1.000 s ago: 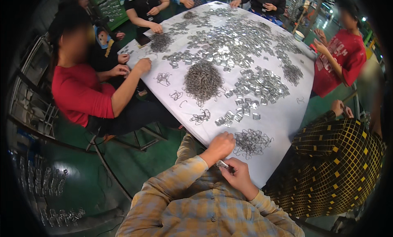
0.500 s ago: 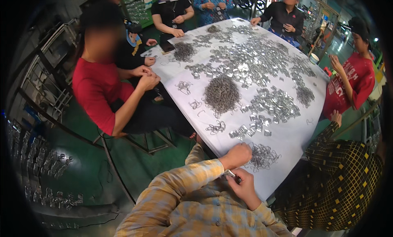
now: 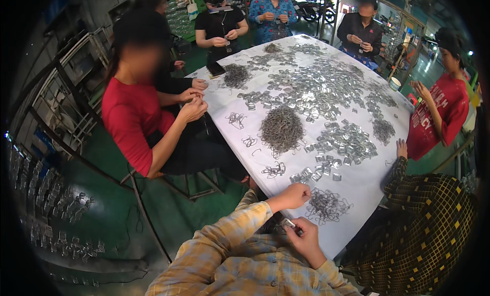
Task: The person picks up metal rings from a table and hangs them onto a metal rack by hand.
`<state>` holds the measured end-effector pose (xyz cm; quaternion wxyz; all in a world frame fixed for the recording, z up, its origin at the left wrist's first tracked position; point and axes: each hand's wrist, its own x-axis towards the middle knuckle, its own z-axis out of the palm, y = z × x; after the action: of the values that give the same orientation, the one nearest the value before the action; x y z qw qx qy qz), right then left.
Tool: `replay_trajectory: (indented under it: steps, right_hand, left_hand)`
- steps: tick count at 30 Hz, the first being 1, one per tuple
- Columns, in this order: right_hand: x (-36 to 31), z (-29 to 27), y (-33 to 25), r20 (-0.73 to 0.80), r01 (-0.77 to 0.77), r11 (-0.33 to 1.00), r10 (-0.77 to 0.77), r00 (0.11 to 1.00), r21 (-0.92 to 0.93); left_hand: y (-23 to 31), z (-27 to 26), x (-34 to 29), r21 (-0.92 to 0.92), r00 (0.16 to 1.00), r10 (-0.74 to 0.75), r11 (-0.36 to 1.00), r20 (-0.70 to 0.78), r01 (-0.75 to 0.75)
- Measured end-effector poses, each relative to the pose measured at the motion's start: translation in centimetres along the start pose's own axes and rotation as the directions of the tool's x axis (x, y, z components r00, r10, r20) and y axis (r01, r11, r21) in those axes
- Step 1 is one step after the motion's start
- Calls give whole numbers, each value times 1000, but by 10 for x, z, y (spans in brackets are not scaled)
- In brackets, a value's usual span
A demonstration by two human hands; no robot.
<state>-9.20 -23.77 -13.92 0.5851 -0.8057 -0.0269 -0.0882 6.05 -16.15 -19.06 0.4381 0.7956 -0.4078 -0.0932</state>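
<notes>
Head view: right hand (image 3: 304,237) has thumb and fingers clamped on shiny metal piece (image 3: 289,223), beside near edge of white table (image 3: 363,192). Left hand (image 3: 293,196) next to wire hooks (image 3: 326,206), fingertips bunched; cannot tell whether gripping anything. Loose pinch might drop piece onto green floor (image 3: 168,214); tangling could drag extra hooks. Moving room right of hooks, bounded by co-worker's patterned sleeve (image 3: 396,177).

Black phone (image 3: 216,69), motorbikes (image 3: 316,11) farther back
</notes>
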Motion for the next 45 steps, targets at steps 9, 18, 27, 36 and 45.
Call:
replay_trajectory:
  steps: [9,18,27,36,45]
  right_hand:
    - [2,0,2,0,-41,999,41,999,28]
    - [1,-1,8,-62,-33,999,33,998,0]
    - [17,0,8,-240,-65,998,68,968,22]
    - [28,5,0,-232,-1,1000,-3,973,-19]
    - [34,3,1,-130,68,991,-83,988,-113]
  left_hand:
    - [1,-14,-7,-703,853,-295,484,430,521]
    - [15,-21,-12,-756,949,-257,581,181,301]
    - [61,-57,-67,-580,976,-190,809,-111,91]
    - [62,-47,-80,-377,947,-101,926,-306,-23]
    - [51,-29,-84,-460,921,-67,878,-384,-128]
